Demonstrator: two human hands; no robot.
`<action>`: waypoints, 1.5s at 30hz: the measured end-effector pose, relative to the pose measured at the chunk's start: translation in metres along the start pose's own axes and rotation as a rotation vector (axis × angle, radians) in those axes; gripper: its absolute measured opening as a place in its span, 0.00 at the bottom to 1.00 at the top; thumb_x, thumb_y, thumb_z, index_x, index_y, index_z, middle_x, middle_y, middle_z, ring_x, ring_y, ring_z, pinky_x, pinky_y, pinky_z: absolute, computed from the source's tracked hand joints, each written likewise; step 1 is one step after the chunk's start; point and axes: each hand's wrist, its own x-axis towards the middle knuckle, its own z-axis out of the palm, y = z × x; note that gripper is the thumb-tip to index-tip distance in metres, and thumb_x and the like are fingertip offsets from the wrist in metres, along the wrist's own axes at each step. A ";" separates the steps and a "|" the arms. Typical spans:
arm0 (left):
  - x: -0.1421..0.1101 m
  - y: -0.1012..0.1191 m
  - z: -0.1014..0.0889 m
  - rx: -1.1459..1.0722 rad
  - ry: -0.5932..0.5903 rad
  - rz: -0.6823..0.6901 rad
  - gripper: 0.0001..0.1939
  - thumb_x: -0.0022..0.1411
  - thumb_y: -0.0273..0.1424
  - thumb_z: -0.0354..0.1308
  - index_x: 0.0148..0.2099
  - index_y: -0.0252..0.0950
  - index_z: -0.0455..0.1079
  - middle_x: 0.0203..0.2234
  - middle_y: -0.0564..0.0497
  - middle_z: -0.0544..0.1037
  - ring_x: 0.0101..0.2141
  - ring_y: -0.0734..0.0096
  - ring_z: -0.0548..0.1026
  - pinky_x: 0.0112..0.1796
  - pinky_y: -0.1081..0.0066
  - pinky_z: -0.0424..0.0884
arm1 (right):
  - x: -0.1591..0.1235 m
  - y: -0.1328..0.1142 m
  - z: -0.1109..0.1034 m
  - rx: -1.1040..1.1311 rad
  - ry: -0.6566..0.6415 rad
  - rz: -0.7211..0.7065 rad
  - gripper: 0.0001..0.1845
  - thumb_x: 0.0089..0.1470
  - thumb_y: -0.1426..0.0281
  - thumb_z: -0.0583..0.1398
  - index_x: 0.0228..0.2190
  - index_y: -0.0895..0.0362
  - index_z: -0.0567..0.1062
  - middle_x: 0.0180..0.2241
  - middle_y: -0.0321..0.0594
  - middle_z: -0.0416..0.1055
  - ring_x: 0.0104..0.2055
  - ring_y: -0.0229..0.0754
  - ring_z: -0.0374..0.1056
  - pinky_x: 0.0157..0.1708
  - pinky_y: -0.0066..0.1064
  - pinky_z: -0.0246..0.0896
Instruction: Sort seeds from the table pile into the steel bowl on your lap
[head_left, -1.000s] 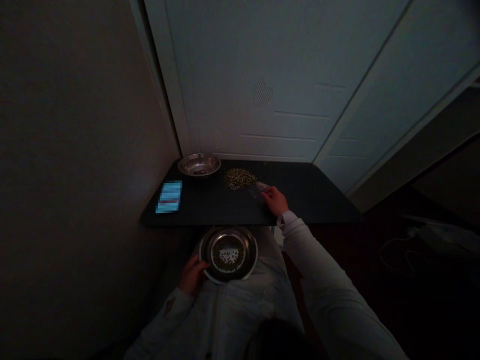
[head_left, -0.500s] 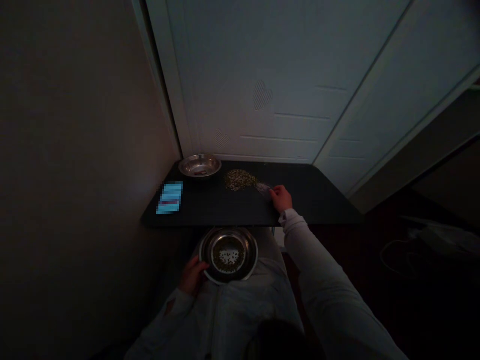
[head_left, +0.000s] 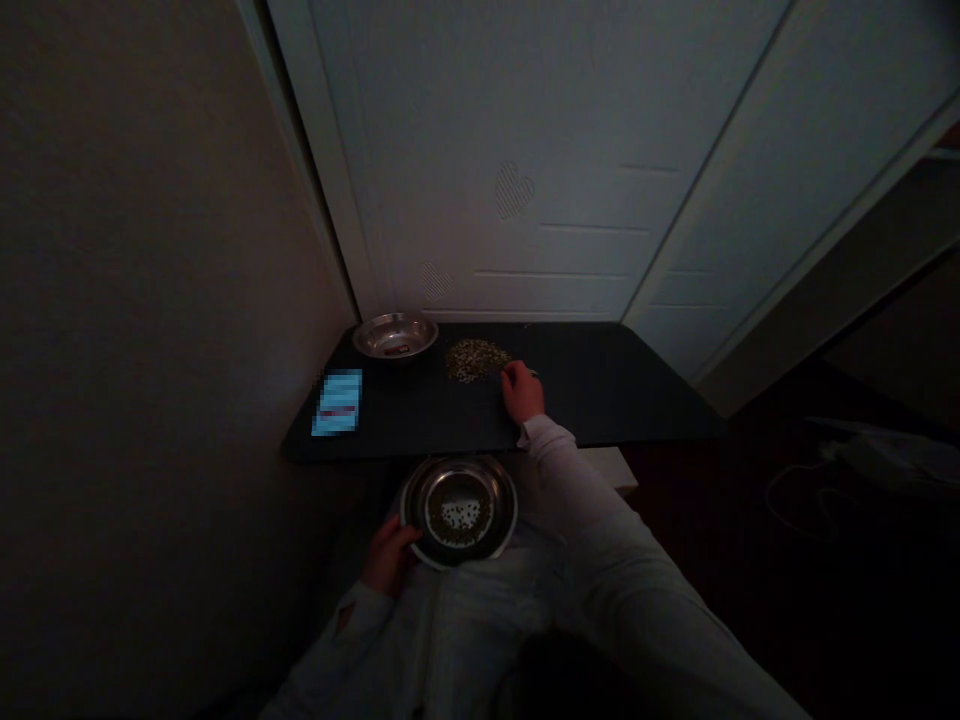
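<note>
My left hand (head_left: 388, 556) grips the left rim of a metal bowl (head_left: 505, 513) held over my lap. Small dark-greenish grains (head_left: 450, 535), like beans or seeds, lie scattered over its pale bottom. On the dark table, my right hand (head_left: 523, 393) is at the right edge of a loose pile of mixed pale and green grains (head_left: 474, 360). Its fingers are bent together and pointed down; what is between them is hidden. A small pale-green bit shows just beside the knuckles.
A second metal bowl (head_left: 396, 337) stands at the table's back left, with a dark label inside. A pixelated blue phone-like rectangle (head_left: 337, 402) lies in front of it. Walls close in behind and left of the table (head_left: 600, 400). A pale cable (head_left: 787, 480) lies on the right.
My right hand has moved left, up to the pile's edge. The clear, filmy thing seen earlier at its fingertips no longer shows there. My left hand keeps hold of the bowl.
</note>
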 end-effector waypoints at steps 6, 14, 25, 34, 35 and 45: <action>0.004 -0.002 -0.002 0.037 -0.005 0.010 0.12 0.31 0.23 0.56 0.26 0.34 0.69 0.12 0.58 0.69 0.16 0.77 0.65 0.20 0.74 0.59 | -0.001 0.002 -0.001 0.000 -0.011 0.043 0.08 0.48 0.68 0.48 0.31 0.55 0.64 0.28 0.40 0.68 0.30 0.41 0.64 0.31 0.30 0.55; 0.001 0.002 0.001 0.027 0.020 0.002 0.11 0.31 0.23 0.56 0.25 0.34 0.68 0.12 0.58 0.69 0.16 0.76 0.65 0.20 0.74 0.59 | -0.002 0.001 0.000 -0.007 -0.042 0.074 0.07 0.47 0.69 0.49 0.31 0.55 0.63 0.28 0.40 0.68 0.31 0.41 0.64 0.32 0.30 0.55; 0.001 0.000 -0.001 0.043 0.014 0.007 0.12 0.32 0.23 0.56 0.27 0.34 0.68 0.12 0.59 0.68 0.15 0.78 0.64 0.21 0.74 0.59 | -0.003 0.002 -0.001 0.076 -0.050 0.054 0.07 0.44 0.70 0.50 0.29 0.55 0.64 0.27 0.38 0.68 0.31 0.38 0.63 0.32 0.29 0.56; 0.000 0.001 0.000 0.026 -0.017 0.016 0.13 0.32 0.23 0.56 0.28 0.34 0.69 0.13 0.57 0.70 0.17 0.76 0.66 0.22 0.73 0.60 | -0.002 0.004 0.001 0.124 -0.052 0.056 0.07 0.43 0.70 0.50 0.28 0.55 0.64 0.27 0.38 0.67 0.31 0.38 0.63 0.33 0.30 0.56; -0.001 0.002 0.001 0.024 -0.019 0.018 0.13 0.31 0.23 0.56 0.27 0.33 0.69 0.14 0.57 0.70 0.17 0.76 0.66 0.22 0.73 0.60 | -0.002 0.003 0.000 0.138 -0.065 0.050 0.07 0.43 0.70 0.50 0.28 0.55 0.64 0.27 0.37 0.67 0.31 0.38 0.63 0.33 0.30 0.56; 0.001 0.001 -0.001 0.037 -0.017 0.003 0.14 0.33 0.24 0.56 0.29 0.34 0.68 0.15 0.57 0.71 0.17 0.76 0.66 0.21 0.74 0.60 | -0.004 0.001 -0.003 0.258 -0.041 0.044 0.06 0.41 0.68 0.51 0.26 0.56 0.64 0.25 0.36 0.66 0.29 0.37 0.61 0.33 0.29 0.56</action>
